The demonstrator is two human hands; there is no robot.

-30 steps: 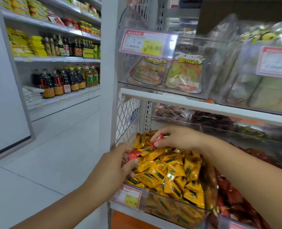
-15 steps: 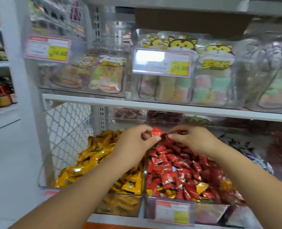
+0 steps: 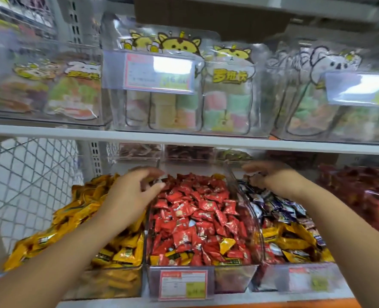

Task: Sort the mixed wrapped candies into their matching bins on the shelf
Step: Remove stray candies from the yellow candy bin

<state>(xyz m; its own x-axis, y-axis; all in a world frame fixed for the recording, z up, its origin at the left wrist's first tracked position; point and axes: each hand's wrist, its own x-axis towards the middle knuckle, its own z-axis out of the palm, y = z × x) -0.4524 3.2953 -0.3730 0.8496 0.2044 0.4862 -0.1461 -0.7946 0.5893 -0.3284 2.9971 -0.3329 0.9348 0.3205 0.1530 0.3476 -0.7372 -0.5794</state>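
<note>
Three clear bins stand side by side on the lower shelf. The left bin (image 3: 117, 283) is heaped with yellow candies (image 3: 77, 218). The middle bin (image 3: 233, 281) holds red candies (image 3: 197, 214) with a few yellow ones near its front (image 3: 227, 244). The right bin (image 3: 273, 283) mixes purple candies (image 3: 284, 207) at the back with yellow ones in front. My left hand (image 3: 133, 192) hovers over the border of the yellow and red bins, fingers spread and empty. My right hand (image 3: 270, 176) hangs over the back of the purple bin, fingers loose, holding nothing.
A white shelf board (image 3: 184, 140) runs just above my hands, carrying clear bins of bagged sweets (image 3: 226, 94) with price tags. A white wire mesh panel (image 3: 28, 178) closes the left side. Another bin of dark red candies (image 3: 362, 192) sits at far right.
My view swung right from the yellow bin to the red one. Both hands carried red candies over, let them go into the red bin, and have spread apart empty.
</note>
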